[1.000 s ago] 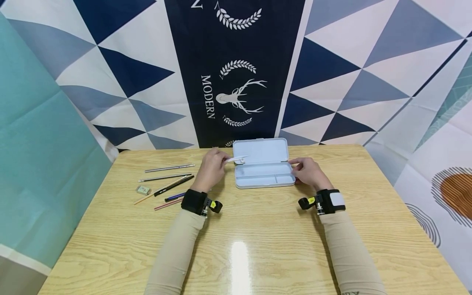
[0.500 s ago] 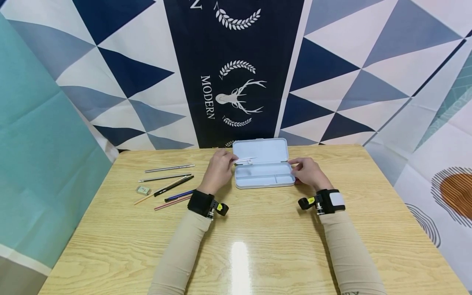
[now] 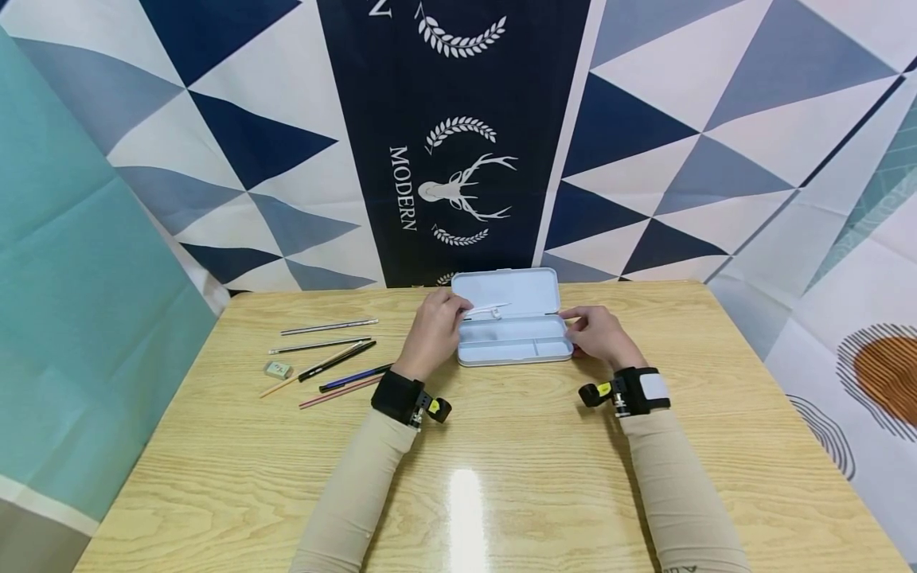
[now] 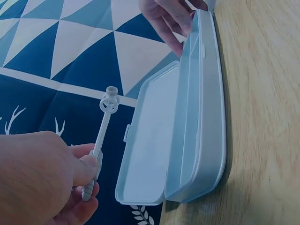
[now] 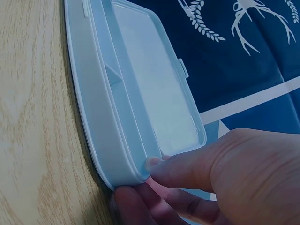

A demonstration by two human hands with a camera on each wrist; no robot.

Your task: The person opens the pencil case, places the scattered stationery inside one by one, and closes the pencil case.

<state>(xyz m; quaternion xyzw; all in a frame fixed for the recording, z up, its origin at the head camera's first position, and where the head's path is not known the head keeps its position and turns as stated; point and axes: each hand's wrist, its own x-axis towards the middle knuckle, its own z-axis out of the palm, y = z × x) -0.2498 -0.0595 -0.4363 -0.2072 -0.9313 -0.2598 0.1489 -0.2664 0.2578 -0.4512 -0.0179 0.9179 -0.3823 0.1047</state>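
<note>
My left hand pinches a slim white drawing compass between thumb and fingers. In the head view the compass is held over the left part of a light blue pencil case. The case lies with its lid raised at the back; its tray has a long compartment and smaller divided ones. With thumb and fingers my right hand grips the right end of the case, thumb on the rim. The compartments I can see hold nothing.
Left of my left hand lie a grey pencil, a dark pencil, a black pen, an orange stick, a blue pen, red sticks and an eraser. A patterned cloth hangs behind the table.
My left hand has moved right with the compass, from beside the pencil case to over its left part. The right hand and the case have stayed in place.
</note>
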